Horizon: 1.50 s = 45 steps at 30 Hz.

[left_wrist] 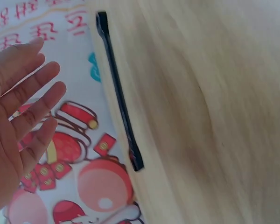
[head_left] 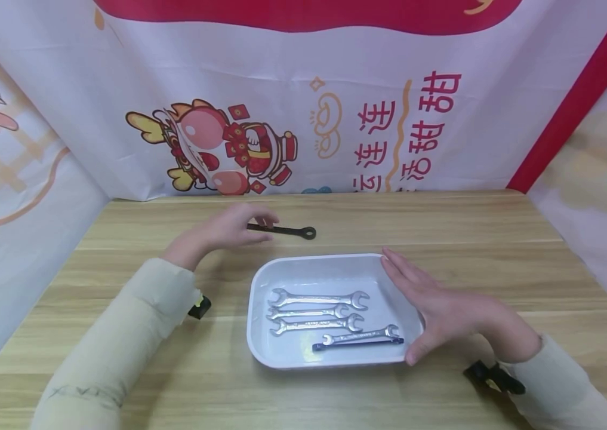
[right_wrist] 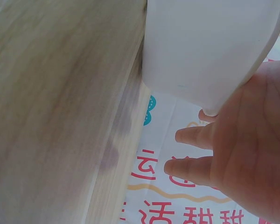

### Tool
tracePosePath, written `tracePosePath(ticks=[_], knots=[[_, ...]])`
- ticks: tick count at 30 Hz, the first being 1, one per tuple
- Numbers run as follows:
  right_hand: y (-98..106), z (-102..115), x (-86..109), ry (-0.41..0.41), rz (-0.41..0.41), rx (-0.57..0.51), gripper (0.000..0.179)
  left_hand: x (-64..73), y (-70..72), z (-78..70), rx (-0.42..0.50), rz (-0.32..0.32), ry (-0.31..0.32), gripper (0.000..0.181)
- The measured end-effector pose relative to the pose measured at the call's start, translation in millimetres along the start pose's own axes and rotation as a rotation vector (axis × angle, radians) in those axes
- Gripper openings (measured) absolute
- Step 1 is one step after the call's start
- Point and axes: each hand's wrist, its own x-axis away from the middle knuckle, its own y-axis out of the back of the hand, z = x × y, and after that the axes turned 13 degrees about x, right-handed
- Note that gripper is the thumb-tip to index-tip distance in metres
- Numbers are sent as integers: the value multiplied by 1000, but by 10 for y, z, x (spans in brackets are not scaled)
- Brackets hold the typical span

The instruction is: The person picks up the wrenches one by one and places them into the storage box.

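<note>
A black wrench (head_left: 304, 232) with a ring end lies on the table behind the tray. Above it is my left hand (head_left: 239, 227), its fingers apart from the wrench, as the left wrist view shows the whole black wrench (left_wrist: 117, 91) untouched. A white tray (head_left: 314, 259) holds several silver double open-end wrenches (head_left: 318, 300). Beside the front one lies a thin dark tool (head_left: 354, 343), partly hidden. My right hand (head_left: 437, 310) rests on the tray's right rim with fingers spread. From the right wrist, the palm (right_wrist: 252, 144) is against the tray's outer wall (right_wrist: 205, 46).
The wooden table (head_left: 136, 239) ends at the back against a printed cloth (head_left: 335, 60). More cloth hangs at the left (head_left: 24, 149) and right. Black straps (head_left: 493, 377) are on both wrists.
</note>
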Motion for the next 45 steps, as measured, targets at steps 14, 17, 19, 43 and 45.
tracePosePath(ticks=[14,17,19,43,45], knots=[[-18,-8,9,35,-7,8,141,-189,16,351,-77,25,110,40],[-17,-3,-2,26,-4,0,141,-212,-1,384,-71,25,137,39],[-14,-1,-7,21,-4,1,141,-225,-12,398,-68,27,143,40],[4,-20,9,17,-4,22,143,-320,-145,452,-92,29,157,33],[5,-17,7,7,-1,9,142,-326,-146,445,-97,34,163,29]])
